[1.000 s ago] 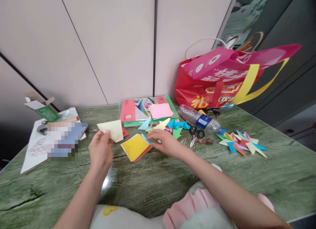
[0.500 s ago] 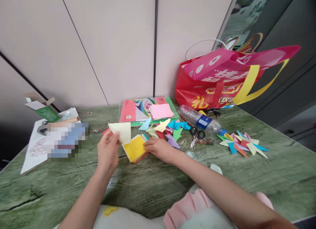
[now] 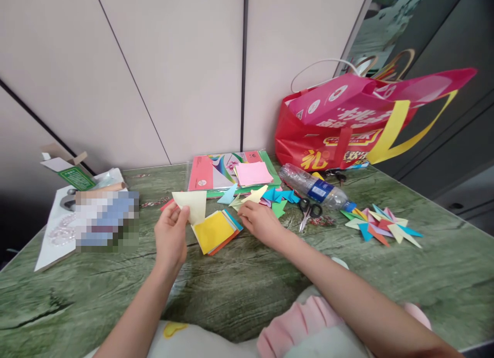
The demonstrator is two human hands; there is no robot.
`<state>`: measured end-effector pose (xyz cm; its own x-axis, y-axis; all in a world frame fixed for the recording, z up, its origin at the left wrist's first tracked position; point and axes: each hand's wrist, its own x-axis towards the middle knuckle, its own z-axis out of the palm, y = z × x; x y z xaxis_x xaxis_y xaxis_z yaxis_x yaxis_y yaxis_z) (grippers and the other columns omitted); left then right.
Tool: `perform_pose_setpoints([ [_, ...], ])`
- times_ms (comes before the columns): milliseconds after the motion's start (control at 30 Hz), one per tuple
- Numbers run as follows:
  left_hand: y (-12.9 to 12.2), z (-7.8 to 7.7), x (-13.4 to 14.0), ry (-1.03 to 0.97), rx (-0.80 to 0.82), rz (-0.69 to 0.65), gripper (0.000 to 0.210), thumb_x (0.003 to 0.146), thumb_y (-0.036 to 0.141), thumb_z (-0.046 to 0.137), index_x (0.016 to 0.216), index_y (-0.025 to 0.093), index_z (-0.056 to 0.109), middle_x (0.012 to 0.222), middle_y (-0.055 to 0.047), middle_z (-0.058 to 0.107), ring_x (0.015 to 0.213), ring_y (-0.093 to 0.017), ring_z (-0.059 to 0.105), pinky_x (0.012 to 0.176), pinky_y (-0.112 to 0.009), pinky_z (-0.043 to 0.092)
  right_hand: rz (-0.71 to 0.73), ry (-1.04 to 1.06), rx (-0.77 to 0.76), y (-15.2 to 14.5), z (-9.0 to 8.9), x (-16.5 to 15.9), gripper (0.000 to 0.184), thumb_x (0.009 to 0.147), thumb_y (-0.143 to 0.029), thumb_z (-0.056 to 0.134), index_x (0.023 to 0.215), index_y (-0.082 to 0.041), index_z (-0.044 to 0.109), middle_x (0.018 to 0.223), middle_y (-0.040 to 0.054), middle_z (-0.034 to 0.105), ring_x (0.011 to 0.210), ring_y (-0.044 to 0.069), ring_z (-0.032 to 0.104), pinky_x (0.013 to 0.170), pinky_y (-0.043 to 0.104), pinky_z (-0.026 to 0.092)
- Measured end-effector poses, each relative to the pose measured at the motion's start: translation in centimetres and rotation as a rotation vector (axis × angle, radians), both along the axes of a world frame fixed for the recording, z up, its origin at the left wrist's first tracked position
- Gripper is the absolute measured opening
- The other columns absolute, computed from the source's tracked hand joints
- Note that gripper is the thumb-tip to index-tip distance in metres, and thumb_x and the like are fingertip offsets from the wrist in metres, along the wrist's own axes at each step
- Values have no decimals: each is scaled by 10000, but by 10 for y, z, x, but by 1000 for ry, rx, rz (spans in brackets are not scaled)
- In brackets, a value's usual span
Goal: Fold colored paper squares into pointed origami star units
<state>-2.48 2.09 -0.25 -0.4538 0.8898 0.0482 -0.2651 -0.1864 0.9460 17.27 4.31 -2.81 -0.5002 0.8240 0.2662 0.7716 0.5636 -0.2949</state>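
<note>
My left hand [image 3: 171,234] is closed on a pale yellow paper sheet [image 3: 195,203], pinched between thumb and fingers, with a red paper edge [image 3: 166,203] showing behind the fingers. Just below and right of that sheet lies a fanned stack of square papers [image 3: 214,233], yellow on top, with blue and orange edges showing. My right hand [image 3: 260,223] is at the stack's right side, over folded paper pieces [image 3: 278,209]. Its fingers are loosely bent and apart from the thumb, with nothing visible in them.
Behind the hands lie a craft paper pack [image 3: 210,173] and pink sheets [image 3: 253,173]. To the right are scissors [image 3: 309,211], a plastic bottle [image 3: 318,188], joined star-like folded papers [image 3: 380,224] and a red bag [image 3: 332,134]. A white board [image 3: 50,245] and a small box [image 3: 71,174] are left.
My right hand has moved right, off the paper stack and over the folded pieces. The stack's right edges are more fanned out. My left hand still holds the pale yellow sheet.
</note>
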Motion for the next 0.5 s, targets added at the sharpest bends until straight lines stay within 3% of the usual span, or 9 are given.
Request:
perform_pose_setpoints([
  [100, 0, 2, -1, -160, -91, -108, 188, 650, 177, 658, 834, 147, 629, 826, -40, 688, 759, -168, 630, 705, -305, 486, -211, -213, -91, 3, 3, 1, 192, 804, -234, 537, 952, -120, 579, 924, 130, 630, 847, 233, 607, 681, 292, 451],
  [200, 0, 3, -3, -276, -195, -239, 96, 717, 143, 584, 803, 129, 627, 848, -73, 693, 730, -172, 638, 657, -312, 507, -279, -249, -121, 6, 1, -1, 203, 802, -228, 530, 943, -91, 579, 904, 158, 646, 843, 251, 616, 680, 300, 452],
  [433, -1, 4, -1, -288, -227, -292, 120, 777, 105, 515, 826, 122, 623, 873, -100, 697, 747, -185, 645, 630, -325, 529, -394, -147, -138, 7, 8, 5, 189, 827, -187, 433, 808, -106, 603, 796, 152, 671, 777, 238, 638, 659, 305, 460],
  [467, -2, 4, 0, -288, -219, -294, 118, 773, 96, 520, 824, 125, 622, 874, -94, 697, 746, -183, 644, 630, -326, 531, -399, -97, -151, 7, 11, 7, 177, 818, -196, 438, 774, -123, 594, 763, 126, 675, 740, 221, 640, 645, 298, 466],
  [500, -2, 5, 1, -288, -213, -298, 114, 769, 91, 525, 820, 127, 621, 874, -89, 697, 748, -181, 643, 631, -325, 532, -368, 89, -231, 7, 14, 10, 152, 796, -200, 462, 723, -133, 578, 735, 107, 675, 685, 195, 638, 618, 278, 471],
])
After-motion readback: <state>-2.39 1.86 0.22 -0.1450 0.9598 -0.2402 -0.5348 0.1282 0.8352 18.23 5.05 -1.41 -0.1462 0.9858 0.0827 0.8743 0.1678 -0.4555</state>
